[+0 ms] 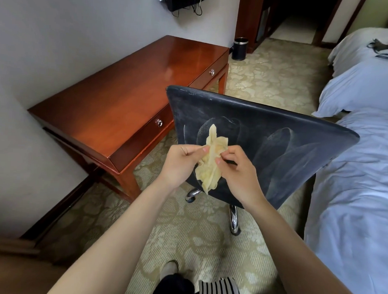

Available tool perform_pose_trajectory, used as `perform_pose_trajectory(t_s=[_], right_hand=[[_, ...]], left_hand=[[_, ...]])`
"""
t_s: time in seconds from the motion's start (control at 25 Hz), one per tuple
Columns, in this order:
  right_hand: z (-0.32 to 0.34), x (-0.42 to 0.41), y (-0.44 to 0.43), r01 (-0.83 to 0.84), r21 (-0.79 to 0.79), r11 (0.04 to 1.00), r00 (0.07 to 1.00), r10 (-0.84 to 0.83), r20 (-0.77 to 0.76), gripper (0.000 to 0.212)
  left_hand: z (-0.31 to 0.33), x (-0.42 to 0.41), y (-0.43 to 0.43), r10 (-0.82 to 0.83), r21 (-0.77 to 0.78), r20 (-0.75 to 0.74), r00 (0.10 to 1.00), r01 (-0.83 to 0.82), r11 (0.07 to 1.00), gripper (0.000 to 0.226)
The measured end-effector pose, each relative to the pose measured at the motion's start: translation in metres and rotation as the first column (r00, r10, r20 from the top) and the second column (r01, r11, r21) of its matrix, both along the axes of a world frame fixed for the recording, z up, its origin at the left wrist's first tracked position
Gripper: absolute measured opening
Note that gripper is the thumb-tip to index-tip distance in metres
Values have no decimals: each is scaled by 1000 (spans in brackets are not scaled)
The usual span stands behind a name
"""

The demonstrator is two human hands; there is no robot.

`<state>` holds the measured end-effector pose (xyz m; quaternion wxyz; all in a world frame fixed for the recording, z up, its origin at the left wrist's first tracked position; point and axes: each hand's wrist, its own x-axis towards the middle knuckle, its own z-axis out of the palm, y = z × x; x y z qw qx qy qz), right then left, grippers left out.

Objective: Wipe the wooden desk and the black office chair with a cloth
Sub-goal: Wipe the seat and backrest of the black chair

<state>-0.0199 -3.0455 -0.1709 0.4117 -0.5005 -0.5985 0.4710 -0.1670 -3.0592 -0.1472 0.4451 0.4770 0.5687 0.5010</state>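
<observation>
Since it is soft: the yellow cloth (210,160) is light and limp, so you should gather it by its edges.
Hands: your left hand (181,161) and right hand (238,170) sit close together, both pinching the cloth between them.
Cloth position: held before the black chair (276,149) back.
Table (115,100): far left, well apart.

**No legible text**

Nothing readable anywhere in view. Black chair back (265,149): only pale smears and scuffs, no label. Wooden surface (129,87), far left: bare gloss, no markings. Black bin (239,48), far: no print made out. Dark items on the bed (366,87), far right: too small to read.
</observation>
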Motion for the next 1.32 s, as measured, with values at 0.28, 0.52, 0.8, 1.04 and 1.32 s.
perform_pose_trajectory(t_s=[0.28, 0.52, 0.8, 1.04, 1.32], right_hand=[[-10, -1, -5, -85, -276, 957, 939, -15, -342, 12], [-15, 24, -8, -109, -467, 877, 651, -292, -700, 30], [-13, 29, -15, -98, -569, 816, 723, -335, -605, 25], [-5, 25, -29, -29, -211, 977, 959, -32, -280, 35], [2, 5, -49, -416, 166, 894, 897, 374, 234, 69]], left_hand=[[-4, -20, -10, 112, -79, 58, 992, -107, 991, 29], [-19, -47, -19, 297, -131, 93, 950, -284, 950, 29], [-52, -40, -32, 406, -278, -99, 909, -417, 865, 25], [-37, -11, -31, 291, -360, 37, 956, -259, 896, 26], [-29, 24, -38, 82, -239, 552, 830, 64, 969, 22]])
